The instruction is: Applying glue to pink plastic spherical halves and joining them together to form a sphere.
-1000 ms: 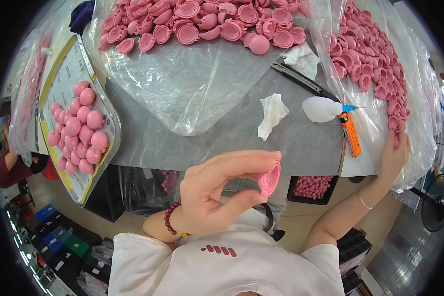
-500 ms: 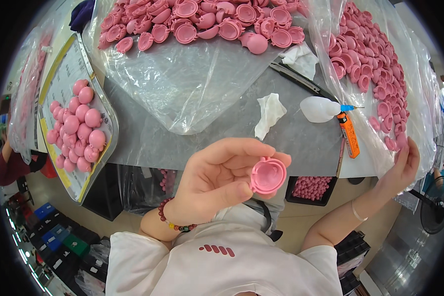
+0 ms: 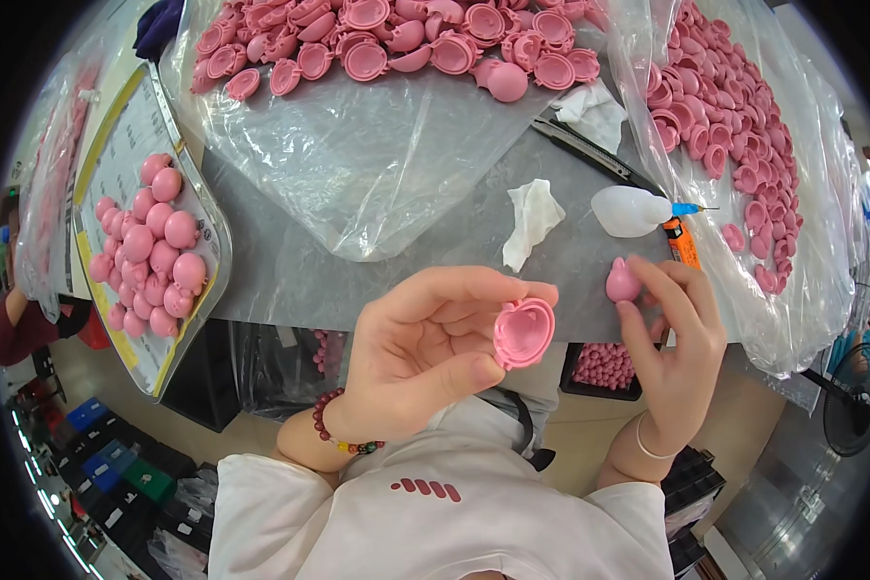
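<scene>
My left hand [image 3: 406, 338] is closed on a round pink plastic half-shell [image 3: 525, 334], its hollow side facing up toward me. Thumb and fingertips grip the shell by its rim. To the right, my right hand [image 3: 681, 329] pinches a second pink half-shell [image 3: 623, 281] between thumb and index finger, with its rounded outside showing. The two shells are apart, both over the near edge of the grey table [image 3: 454, 232]. Near my right hand lie a white squeeze bottle [image 3: 630, 212] with a blue needle tip and an orange tube [image 3: 681, 244], partly hidden by my fingers.
Loose pink half-shells [image 3: 367, 58] lie on clear plastic sheeting at the back, with another heap [image 3: 735, 126] at the right. Rounded pink pieces [image 3: 137, 244] sit on a tray [image 3: 130, 121] at the left. A utility knife [image 3: 590, 153] and crumpled white tissue [image 3: 532, 222] are on the table.
My right hand has come left from the right-hand heap, carrying a pink half-shell toward my left hand. The shell in my left hand has tilted slightly.
</scene>
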Demonstrator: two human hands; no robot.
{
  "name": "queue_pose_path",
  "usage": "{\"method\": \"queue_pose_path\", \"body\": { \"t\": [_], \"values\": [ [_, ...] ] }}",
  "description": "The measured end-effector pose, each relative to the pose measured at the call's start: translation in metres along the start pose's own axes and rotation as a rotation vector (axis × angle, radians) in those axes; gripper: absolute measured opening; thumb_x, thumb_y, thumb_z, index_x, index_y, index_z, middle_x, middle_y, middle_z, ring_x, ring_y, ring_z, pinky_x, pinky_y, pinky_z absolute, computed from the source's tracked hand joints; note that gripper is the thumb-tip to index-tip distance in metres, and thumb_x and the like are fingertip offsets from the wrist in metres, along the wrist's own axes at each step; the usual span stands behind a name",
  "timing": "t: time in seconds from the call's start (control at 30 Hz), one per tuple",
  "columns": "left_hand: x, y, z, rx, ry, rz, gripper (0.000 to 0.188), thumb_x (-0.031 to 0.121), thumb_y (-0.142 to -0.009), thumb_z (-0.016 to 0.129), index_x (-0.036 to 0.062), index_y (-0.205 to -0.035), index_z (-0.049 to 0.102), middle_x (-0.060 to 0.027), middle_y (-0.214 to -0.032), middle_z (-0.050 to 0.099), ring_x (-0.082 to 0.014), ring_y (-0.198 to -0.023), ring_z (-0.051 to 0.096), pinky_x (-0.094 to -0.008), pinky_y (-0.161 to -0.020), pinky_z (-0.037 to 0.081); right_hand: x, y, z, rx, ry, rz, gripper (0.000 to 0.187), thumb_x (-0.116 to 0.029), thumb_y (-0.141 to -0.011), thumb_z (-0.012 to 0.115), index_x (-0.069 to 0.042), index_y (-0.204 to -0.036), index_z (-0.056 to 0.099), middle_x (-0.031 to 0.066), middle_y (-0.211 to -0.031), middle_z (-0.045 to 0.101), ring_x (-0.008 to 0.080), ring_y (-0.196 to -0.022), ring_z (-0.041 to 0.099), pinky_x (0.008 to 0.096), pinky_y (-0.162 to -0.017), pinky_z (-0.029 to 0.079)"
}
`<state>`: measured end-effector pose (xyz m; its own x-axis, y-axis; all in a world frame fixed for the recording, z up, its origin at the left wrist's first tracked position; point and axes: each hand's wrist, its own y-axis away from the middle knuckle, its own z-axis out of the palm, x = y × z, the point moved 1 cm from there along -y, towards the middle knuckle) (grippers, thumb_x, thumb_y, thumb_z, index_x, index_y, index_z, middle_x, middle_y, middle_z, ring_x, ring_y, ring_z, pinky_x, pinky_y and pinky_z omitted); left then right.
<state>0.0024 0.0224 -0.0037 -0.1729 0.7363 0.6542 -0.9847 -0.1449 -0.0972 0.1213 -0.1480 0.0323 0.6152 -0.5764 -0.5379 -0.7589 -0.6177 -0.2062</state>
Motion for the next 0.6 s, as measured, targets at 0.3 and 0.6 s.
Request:
{"method": "queue_pose_path", "body": {
  "t": [0.3, 0.6],
  "values": [
    [0.002, 0.000, 0.007, 0.085, -0.291, 0.053, 0.037, -0.002, -0.076, 0.057, -0.0043, -0.110, 0.042, -0.0286, -0.111, 0.048, -0.0219, -0.095, 0.055, -0.0295, -0.080, 0.046, -0.015, 0.003, 0.007, 0.117, -0.225, 0.142, 0.033, 0.000, -0.056, 0.070, -0.001, -0.087, 0.060, 0.0054, -0.080, 0.058, 0.0115, -0.063, 0.054, 0.0209, -0.049, 0.042],
    [-0.004, 0.001, 0.013, 0.036, -0.553, 0.080, 0.034, -0.006, -0.072, 0.059, -0.0032, -0.105, 0.054, -0.0136, -0.108, 0.056, -0.0188, -0.086, 0.060, -0.0268, -0.076, 0.049, -0.030, 0.008, 0.018, 0.120, -0.429, -0.374, 0.037, -0.006, -0.052, 0.074, -0.001, -0.083, 0.057, 0.0153, -0.082, 0.060, 0.0231, -0.070, 0.057, 0.0279, -0.057, 0.044]
  ]
}}
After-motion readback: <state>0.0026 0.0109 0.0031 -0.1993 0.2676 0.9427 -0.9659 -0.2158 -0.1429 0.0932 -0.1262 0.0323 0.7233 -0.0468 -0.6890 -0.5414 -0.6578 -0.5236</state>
